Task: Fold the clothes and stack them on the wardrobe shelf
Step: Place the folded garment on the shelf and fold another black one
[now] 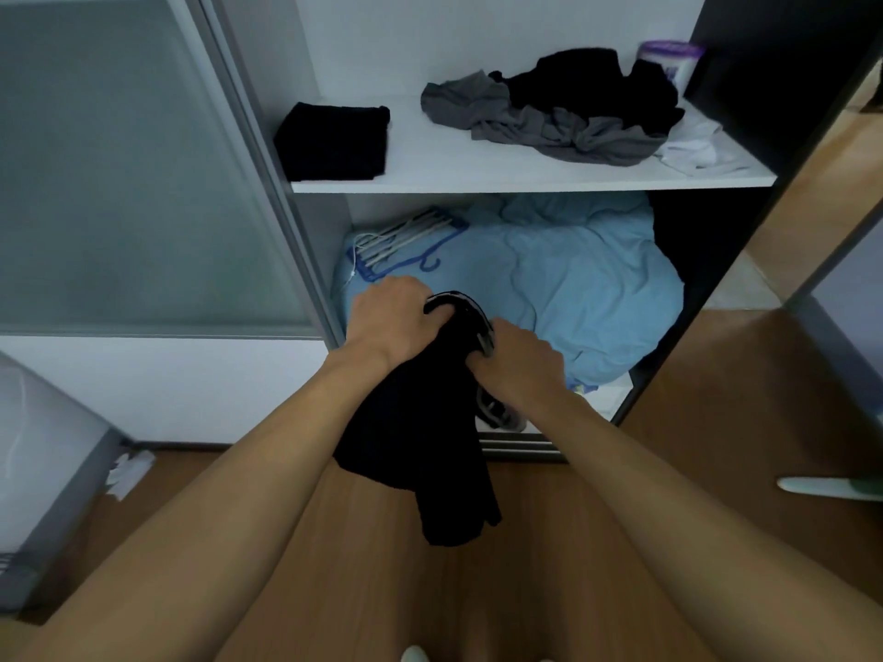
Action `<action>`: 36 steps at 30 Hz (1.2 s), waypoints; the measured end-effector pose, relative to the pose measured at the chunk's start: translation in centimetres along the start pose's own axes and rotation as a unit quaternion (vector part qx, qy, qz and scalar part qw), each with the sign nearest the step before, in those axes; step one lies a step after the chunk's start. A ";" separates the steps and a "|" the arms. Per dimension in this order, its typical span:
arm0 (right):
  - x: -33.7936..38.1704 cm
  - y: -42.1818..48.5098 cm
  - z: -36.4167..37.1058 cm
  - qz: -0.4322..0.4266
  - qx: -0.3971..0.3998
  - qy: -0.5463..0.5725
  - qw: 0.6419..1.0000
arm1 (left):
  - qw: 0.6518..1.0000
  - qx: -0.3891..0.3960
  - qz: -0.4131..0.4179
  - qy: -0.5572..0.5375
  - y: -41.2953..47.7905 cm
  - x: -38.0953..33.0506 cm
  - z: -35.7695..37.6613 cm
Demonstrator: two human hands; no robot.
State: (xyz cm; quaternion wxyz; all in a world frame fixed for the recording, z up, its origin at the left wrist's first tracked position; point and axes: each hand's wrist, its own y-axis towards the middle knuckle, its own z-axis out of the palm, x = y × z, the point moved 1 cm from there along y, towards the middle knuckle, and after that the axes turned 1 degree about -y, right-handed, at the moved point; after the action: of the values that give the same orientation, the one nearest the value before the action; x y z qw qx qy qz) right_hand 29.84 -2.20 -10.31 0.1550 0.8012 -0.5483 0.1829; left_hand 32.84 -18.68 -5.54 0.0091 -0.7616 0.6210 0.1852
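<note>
In front of the open wardrobe, above the wooden floor (716,470), a black garment (420,437) is held at its top and hangs loose between the forearms. The left hand (387,322) and the right hand (521,360) are both curled tightly round the cloth, close together. For a clean fold, the hands should probably be moved apart, so that the cloth is spread first. Behind them, light blue bedding (573,279) and hangers (406,241) fill the lower compartment. On the wardrobe shelf (525,186), a folded black piece (332,140) lies at the left end. An unfolded heap of grey and black clothes (549,121) occupies the right end, so the stack is best built on the left.
</note>
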 end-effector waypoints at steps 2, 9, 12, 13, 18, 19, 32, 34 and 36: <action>-0.6 0.4 -0.4 0.005 -0.009 -0.008 1.000 | 0.999 0.002 -0.016 -0.031 -0.1 0.2 0.0; -1.4 1.6 -2.6 0.003 -0.047 0.124 0.991 | 0.998 0.054 0.036 -0.016 -0.2 2.1 -0.2; -0.6 1.7 -3.5 -0.055 -0.060 0.125 0.989 | 0.991 0.103 0.086 -0.009 -0.5 2.6 0.0; -0.3 1.6 -3.8 -0.078 -0.058 0.118 0.988 | 0.988 0.112 0.102 -0.008 -0.5 2.6 0.2; 0.1 1.0 -5.0 -0.138 -0.033 0.077 0.987 | 0.991 0.095 0.096 0.009 0.0 2.1 0.6; -0.2 1.0 -5.1 -0.137 -0.023 0.059 0.989 | 0.992 0.088 0.086 0.019 0.2 2.0 0.6; -3.0 -1.2 -2.6 -0.111 0.026 0.065 0.991 | 0.872 0.065 -0.233 -0.427 0.9 2.4 0.5; -2.2 -1.8 -2.5 -0.132 0.022 0.142 0.981 | 0.840 0.044 -0.265 -0.471 0.8 2.1 0.4; -1.7 -2.0 -2.4 -0.146 0.029 0.172 0.974 | 0.815 0.023 -0.280 -0.506 0.8 1.8 0.3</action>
State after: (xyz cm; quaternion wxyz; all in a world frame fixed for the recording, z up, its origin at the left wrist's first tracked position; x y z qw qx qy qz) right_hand 30.85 0.99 -9.04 0.2489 0.8335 -0.3847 0.3087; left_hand 32.31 -20.51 -6.15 0.3909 -0.7011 0.2926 0.5197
